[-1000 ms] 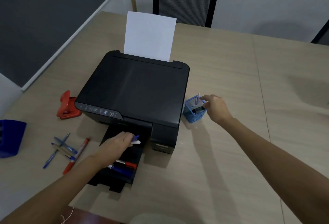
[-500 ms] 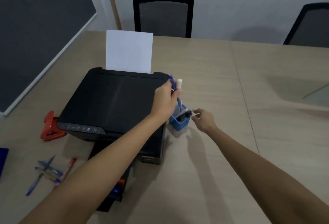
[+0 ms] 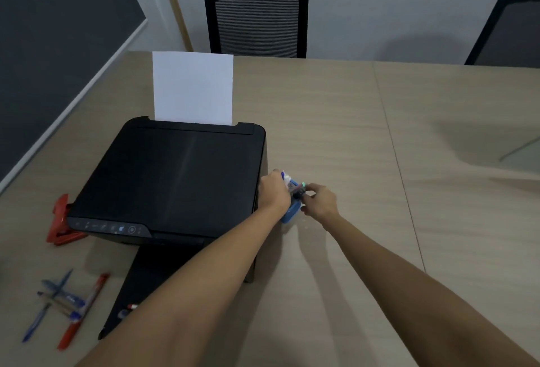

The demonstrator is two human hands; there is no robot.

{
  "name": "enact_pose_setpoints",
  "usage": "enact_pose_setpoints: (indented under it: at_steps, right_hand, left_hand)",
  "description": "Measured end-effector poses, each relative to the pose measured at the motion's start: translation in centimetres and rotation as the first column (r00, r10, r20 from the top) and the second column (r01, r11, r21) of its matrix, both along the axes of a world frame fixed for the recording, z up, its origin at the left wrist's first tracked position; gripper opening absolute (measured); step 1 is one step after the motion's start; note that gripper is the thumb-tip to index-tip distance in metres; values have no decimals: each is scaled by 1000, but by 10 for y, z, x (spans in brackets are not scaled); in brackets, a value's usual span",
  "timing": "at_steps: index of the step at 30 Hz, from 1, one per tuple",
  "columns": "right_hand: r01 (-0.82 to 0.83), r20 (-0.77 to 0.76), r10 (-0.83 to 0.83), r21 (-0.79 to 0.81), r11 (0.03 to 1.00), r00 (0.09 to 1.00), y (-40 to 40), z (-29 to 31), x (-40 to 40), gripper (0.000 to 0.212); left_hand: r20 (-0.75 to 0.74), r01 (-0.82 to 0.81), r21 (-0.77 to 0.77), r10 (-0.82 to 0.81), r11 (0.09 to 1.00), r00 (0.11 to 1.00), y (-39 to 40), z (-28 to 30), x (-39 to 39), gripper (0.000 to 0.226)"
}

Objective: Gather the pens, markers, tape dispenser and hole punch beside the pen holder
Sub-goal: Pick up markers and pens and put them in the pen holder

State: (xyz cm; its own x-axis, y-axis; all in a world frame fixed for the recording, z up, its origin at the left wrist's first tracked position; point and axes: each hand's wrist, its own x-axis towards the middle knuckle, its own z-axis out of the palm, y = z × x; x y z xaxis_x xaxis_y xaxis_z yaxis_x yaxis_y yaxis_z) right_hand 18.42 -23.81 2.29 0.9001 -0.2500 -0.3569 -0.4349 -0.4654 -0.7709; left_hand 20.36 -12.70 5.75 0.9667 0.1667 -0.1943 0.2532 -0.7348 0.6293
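Note:
A small blue pen holder (image 3: 292, 212) stands on the table just right of the black printer (image 3: 175, 179). My left hand (image 3: 274, 193) is shut on a blue pen and a white-tipped marker (image 3: 285, 177), their lower ends inside the holder. My right hand (image 3: 320, 201) grips the holder's right side, next to a green-tipped item (image 3: 303, 184) sticking out of it. A red hole punch (image 3: 61, 220) lies left of the printer. Several blue pens (image 3: 55, 302) and a red marker (image 3: 84, 311) lie at the front left. Two more markers (image 3: 128, 309) rest in the printer's output tray.
A white sheet (image 3: 193, 87) stands in the printer's rear feed. Two black chairs (image 3: 257, 20) are at the far table edge. A dark board (image 3: 58, 33) lines the left wall. The tape dispenser is out of view.
My left hand took the pen and marker from the printer tray, carried them right and lowered them into the holder. My right hand stayed at the holder. The view shifted right.

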Motion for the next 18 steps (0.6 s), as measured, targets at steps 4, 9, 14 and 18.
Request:
enact_pose_setpoints:
  at_steps: [4,9,14,18]
  right_hand:
    - [-28,-1,28,-13,1000,1000,1,4,-1,25]
    - [-45,-40,42,-76,996,998,-9,22,-6,30]
    - [50,217,12,-279,959,976,1,83,-12,29]
    - [52,461,48,-202,978,886,61,133,-24,24]
  left_hand:
    - [-155,18,-4,-19,1000,988,0,3,-5,21]
    - [-184,239,80,-221,968,958,6,47,-24,52]
    - [23,363,-158,-364,918,931,68,117,-81,49]
    - [139,359,-344,-331,868,933,177,125,-129,40]
